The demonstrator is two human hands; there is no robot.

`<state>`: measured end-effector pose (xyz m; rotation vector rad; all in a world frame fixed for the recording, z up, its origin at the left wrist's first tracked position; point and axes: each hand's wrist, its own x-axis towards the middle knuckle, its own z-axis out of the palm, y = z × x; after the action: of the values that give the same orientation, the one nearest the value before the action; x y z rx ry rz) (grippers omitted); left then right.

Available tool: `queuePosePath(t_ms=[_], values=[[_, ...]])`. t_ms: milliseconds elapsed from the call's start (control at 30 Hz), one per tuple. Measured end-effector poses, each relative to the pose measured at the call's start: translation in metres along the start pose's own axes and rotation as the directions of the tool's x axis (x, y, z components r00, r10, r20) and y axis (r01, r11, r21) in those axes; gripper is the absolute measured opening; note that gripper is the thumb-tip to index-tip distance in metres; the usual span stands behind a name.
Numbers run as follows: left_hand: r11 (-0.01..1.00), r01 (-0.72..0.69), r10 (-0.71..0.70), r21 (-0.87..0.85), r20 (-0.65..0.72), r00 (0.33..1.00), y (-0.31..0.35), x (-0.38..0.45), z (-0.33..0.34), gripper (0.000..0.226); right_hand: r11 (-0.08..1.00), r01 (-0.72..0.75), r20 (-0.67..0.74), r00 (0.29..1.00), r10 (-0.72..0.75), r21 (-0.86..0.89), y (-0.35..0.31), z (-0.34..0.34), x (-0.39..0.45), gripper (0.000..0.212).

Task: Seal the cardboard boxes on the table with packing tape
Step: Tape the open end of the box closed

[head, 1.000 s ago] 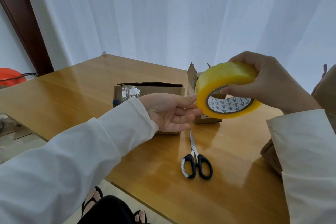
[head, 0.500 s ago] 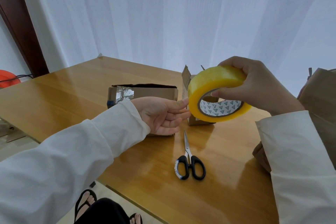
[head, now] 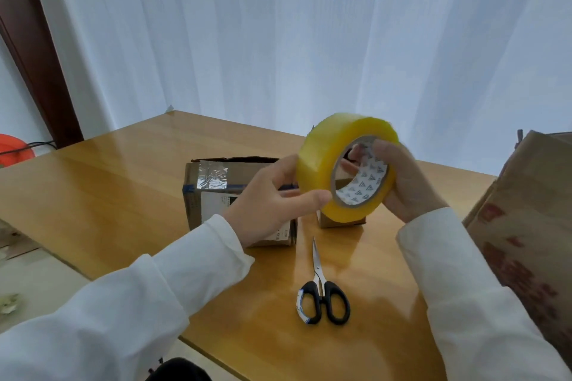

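Change: my left hand (head: pixel 272 204), open under the roll a moment ago, now has its grip on the tape roll (head: pixel 346 167); my right hand (head: pixel 405 182) hooks the core.
Meaning: probably hunting the tape's loose end.
Boxes: unsealed, at 12 o'clock behind the roll (head: pixel 235 176).
Room: scissors (head: pixel 322 297) at 6 o'clock; table (head: pixel 108 195) edge nearest me.

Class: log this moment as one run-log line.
phase: finding tape end | left hand: grips tape roll | right hand: fingers through core | scissors: on table | boxes: unsealed

White curtain (head: pixel 278 34), orange basin (head: pixel 14 147)
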<state>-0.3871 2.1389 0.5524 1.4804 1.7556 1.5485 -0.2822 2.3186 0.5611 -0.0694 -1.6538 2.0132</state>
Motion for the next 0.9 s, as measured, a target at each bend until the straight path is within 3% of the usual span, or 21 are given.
queuePosePath(t_ms=[67,133,233,333,600,800,900], values=[[0.998,-0.057,0.056,-0.014,-0.089,0.994,0.005,0.000,0.002,0.033,0.996,-0.048,-0.036,0.998,0.045,-0.072,0.003,0.002,0.003,0.095],[0.997,-0.074,0.072,-0.006,-0.152,0.986,0.013,0.001,0.001,0.031,0.975,-0.029,-0.010,1.000,0.027,-0.218,-0.007,0.005,0.001,0.099],[0.991,-0.060,0.080,0.124,-0.171,0.982,0.020,0.005,-0.003,0.026,0.874,0.003,0.075,0.996,0.039,-0.486,-0.030,0.011,-0.008,0.086],[0.971,-0.099,0.116,0.219,-0.063,0.991,0.021,0.007,0.000,0.031,0.706,-0.035,0.069,0.991,0.118,-0.707,-0.039,0.022,-0.015,0.065],[0.961,-0.024,0.001,0.275,0.081,0.997,0.005,0.012,0.002,0.034,0.648,-0.216,0.046,0.931,0.362,-0.730,-0.038,0.008,-0.019,0.025],[0.961,0.017,-0.063,0.274,0.160,0.985,-0.014,0.016,0.010,0.038,0.442,-0.233,-0.005,0.889,0.459,-0.866,-0.022,0.005,-0.013,0.037],[0.953,0.035,-0.097,0.300,0.193,0.976,-0.027,0.015,0.015,0.044,0.400,-0.267,-0.025,0.856,0.516,-0.877,-0.013,0.005,-0.010,0.039]])
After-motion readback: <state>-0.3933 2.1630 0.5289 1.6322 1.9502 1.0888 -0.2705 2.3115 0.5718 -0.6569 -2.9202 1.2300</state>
